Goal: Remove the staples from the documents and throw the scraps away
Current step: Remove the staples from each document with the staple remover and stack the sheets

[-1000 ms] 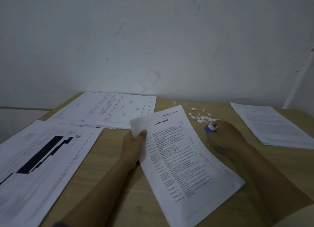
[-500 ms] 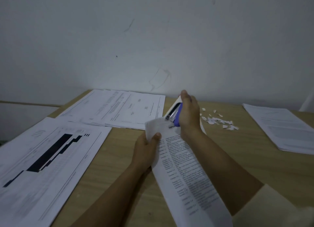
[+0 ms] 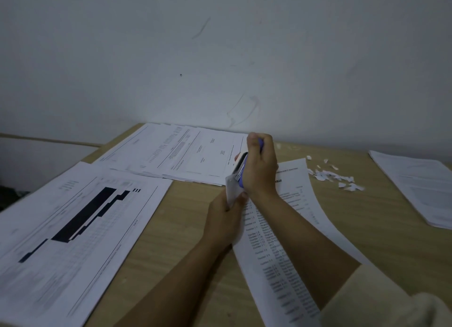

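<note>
Mid-task. Left hand (image 3: 223, 219) pinches the lifted corner of the document (image 3: 281, 241), closed on it; right hand (image 3: 260, 166) is wrapped tight around the blue staple tool (image 3: 241, 172), working that corner. Scraps (image 3: 335, 177) lie on the surface (image 3: 186, 228), not yet binned. Other stacks (image 3: 186, 153) wait.

document (image 3: 281, 241): printed list, corner lifted, pinched | scraps (image 3: 335, 177): white bits, scattered beside it

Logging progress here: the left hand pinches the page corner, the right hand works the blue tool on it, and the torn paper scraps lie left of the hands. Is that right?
Not quite. The head view shows the scraps lying right of the hands, not left. The rest holds: left hand pinches the page corner, right hand works the blue tool.
</note>
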